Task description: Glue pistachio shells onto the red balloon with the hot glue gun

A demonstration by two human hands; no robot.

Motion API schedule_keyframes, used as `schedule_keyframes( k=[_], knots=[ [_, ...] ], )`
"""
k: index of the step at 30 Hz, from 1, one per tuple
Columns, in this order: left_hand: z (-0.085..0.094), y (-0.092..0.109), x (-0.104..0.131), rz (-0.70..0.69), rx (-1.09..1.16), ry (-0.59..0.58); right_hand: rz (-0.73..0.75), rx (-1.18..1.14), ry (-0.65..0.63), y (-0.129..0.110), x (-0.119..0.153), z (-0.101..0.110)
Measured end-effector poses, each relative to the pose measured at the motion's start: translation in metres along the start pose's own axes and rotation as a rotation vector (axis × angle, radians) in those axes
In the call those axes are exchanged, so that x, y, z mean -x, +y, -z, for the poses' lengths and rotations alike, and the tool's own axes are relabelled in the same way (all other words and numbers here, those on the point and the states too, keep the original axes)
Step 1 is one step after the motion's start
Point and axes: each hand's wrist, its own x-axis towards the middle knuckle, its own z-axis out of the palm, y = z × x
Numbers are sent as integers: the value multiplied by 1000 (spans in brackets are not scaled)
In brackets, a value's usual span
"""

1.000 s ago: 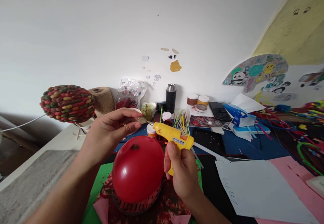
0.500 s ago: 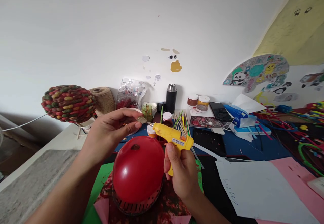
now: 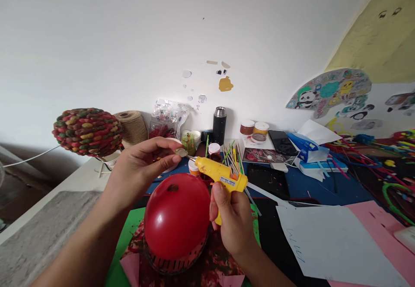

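A red balloon sits in a dark slotted basket. Above it, the right hand grips a yellow glue gun, its nozzle at a small brownish piece, possibly a shell, pinched by the left hand. Beyond stands a black thermos.

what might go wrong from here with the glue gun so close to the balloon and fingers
The yellow glue gun has its metal nozzle near the left hand's fingertips, so a slip might burn them if it is hot. The red balloon sits just below; a hot drip or touch could pop it.
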Motion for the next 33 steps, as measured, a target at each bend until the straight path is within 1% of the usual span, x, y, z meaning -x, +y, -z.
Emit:
schedule_keyframes(
  k=[7,12,19,23,33],
  knots=[
    [3,-3,0,-3,-3,7,-11,1,-4,1,0,-1],
    [5,-6,-2,-10,-12,37,-38,-41,52,6,-1,-2],
    [2,-6,-5,-17,6,9,-75,-51,62,-3,0,-4],
    [0,-4,-4,-21,5,12,-84,-50,53,-6,-1,-5],
    [4,-7,-3,-26,-24,11,-94,-47,69,-3,-1,-3]
  ],
)
